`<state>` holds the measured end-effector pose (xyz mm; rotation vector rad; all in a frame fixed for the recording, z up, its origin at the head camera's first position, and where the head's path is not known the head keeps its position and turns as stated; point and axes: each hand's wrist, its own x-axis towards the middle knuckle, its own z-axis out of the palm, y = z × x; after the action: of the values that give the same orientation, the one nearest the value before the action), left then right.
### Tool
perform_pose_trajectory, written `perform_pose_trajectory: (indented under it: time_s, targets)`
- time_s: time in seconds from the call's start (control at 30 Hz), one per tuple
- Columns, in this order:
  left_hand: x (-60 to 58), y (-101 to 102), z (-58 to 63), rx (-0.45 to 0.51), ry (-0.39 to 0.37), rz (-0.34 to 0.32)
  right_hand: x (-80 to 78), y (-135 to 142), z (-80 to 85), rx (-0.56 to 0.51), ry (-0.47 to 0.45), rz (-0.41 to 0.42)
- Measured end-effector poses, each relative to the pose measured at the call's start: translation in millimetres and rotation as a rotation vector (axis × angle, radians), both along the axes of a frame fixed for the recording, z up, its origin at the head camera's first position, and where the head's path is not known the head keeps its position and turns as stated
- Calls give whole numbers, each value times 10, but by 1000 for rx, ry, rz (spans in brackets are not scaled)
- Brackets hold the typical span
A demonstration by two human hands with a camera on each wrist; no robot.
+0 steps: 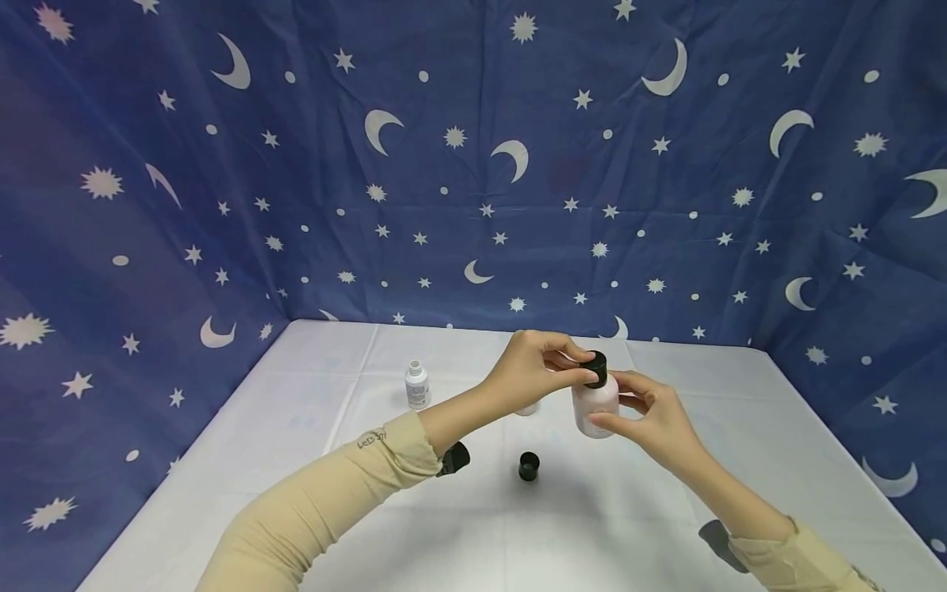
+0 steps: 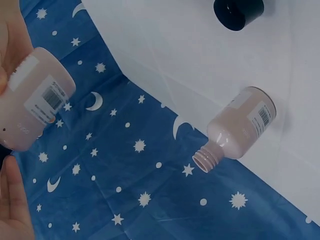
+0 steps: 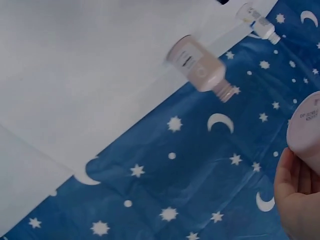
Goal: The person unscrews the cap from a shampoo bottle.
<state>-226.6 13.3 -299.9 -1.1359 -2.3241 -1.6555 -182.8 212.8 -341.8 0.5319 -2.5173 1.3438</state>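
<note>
My right hand (image 1: 662, 423) grips the body of a pale pink bottle (image 1: 594, 409), held up above the table with its neck upward. From the left, my left hand (image 1: 528, 367) pinches the black cap (image 1: 596, 372) at the top of this bottle between thumb and fingers. The bottle's label with a barcode (image 2: 52, 96) faces the left wrist camera, and printed text shows on its base in the right wrist view. Behind my left forearm stands a second pink bottle (image 2: 240, 125), uncapped, its threaded neck showing; in the head view it is mostly hidden.
A small white bottle (image 1: 418, 385) without a cap stands at the back left of the white table (image 1: 414, 534). One loose black cap (image 1: 528, 466) lies near the middle, and another black piece (image 1: 455, 457) is partly covered by my left sleeve. Blue star-and-moon cloth (image 1: 444, 164) surrounds the table.
</note>
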Motion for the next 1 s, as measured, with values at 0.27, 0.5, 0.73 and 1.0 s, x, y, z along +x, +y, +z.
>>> perform_pose_trajectory:
  time_s: [0.27,0.5,0.73,1.0]
  targets:
    - [128,-197,-32,91,3,23,87,-120,53,-34,-3,106]
    - [242,-384,-147,78,108,13,120,-212,-11,-38,-16,244]
    - [252,-513,-179,8,109,-165,141,-293,-39,-117,-129,379]
    - [231,-662,-176,-2,55,-469,147,-349,-61,-210,-266,546]
